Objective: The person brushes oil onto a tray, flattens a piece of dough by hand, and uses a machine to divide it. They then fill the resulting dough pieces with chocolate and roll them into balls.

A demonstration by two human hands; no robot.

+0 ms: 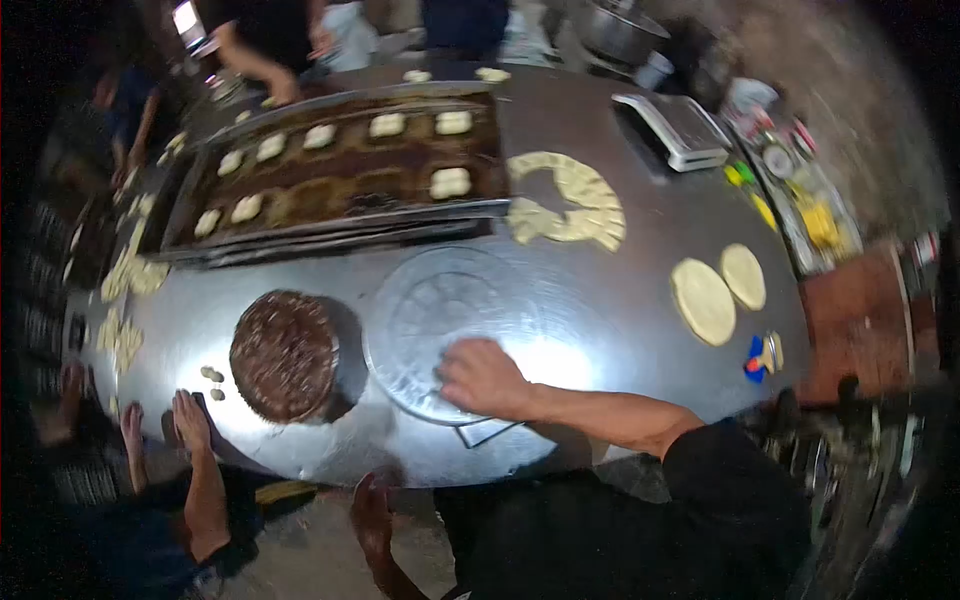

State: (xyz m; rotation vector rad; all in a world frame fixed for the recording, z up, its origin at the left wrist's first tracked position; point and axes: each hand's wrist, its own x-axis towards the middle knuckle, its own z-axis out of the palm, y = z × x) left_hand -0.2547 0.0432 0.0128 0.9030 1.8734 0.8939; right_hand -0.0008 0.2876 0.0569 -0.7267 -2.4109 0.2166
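My right hand [485,380] rests over the lower right part of a wide, round, shiny disc [420,280] with faint marks on it. Its fingers are curled and bunched downward; what is under them, if anything, is hidden. A pale-edged flat corner [488,432] pokes out beneath the disc. Below the table's near edge hangs my left hand [372,512], dark and blurred, touching nothing that I can see. Left of the disc stands a round container of dark brown, lumpy filling [285,355]. Beyond the disc lies a ring-like sheet of cut dough [585,205].
A large dark baking tray [340,190] holds several pale dough pieces. A scale [680,130] stands at the back right, near two flat dough rounds [703,302]. Another person's hands [190,422] are at the left edge. More people stand behind the metal table [600,300].
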